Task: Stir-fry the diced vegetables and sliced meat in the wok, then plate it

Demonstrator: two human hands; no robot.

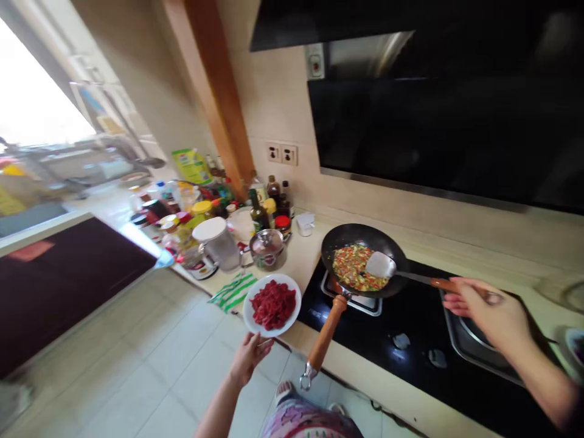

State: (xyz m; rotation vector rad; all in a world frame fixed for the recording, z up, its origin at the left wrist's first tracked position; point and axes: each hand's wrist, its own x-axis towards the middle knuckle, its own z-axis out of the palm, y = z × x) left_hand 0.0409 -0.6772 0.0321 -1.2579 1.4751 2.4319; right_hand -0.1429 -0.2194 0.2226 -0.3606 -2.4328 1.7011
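My right hand (486,307) is closed around the wooden handle of a metal spatula (381,265). Its blade rests among chopped red and green bits (350,267) in a black wok (396,243) on the left burner. The wok's wooden handle (329,328) points towards me. Lower left, my left hand (250,359) is at the near rim of a white plate (247,311), with thumb and fingers closed at its edge. A pile of sliced raw red meat (274,304) lies on the plate, which sits at the counter's front edge.
Left of the plate are a green-striped bag (232,292), a lidded pot (268,249), a white-lidded jug (221,243) and several jars and bottles. A black range hood (438,121) hangs over the stove (378,328). A second burner (474,328) lies below my right arm.
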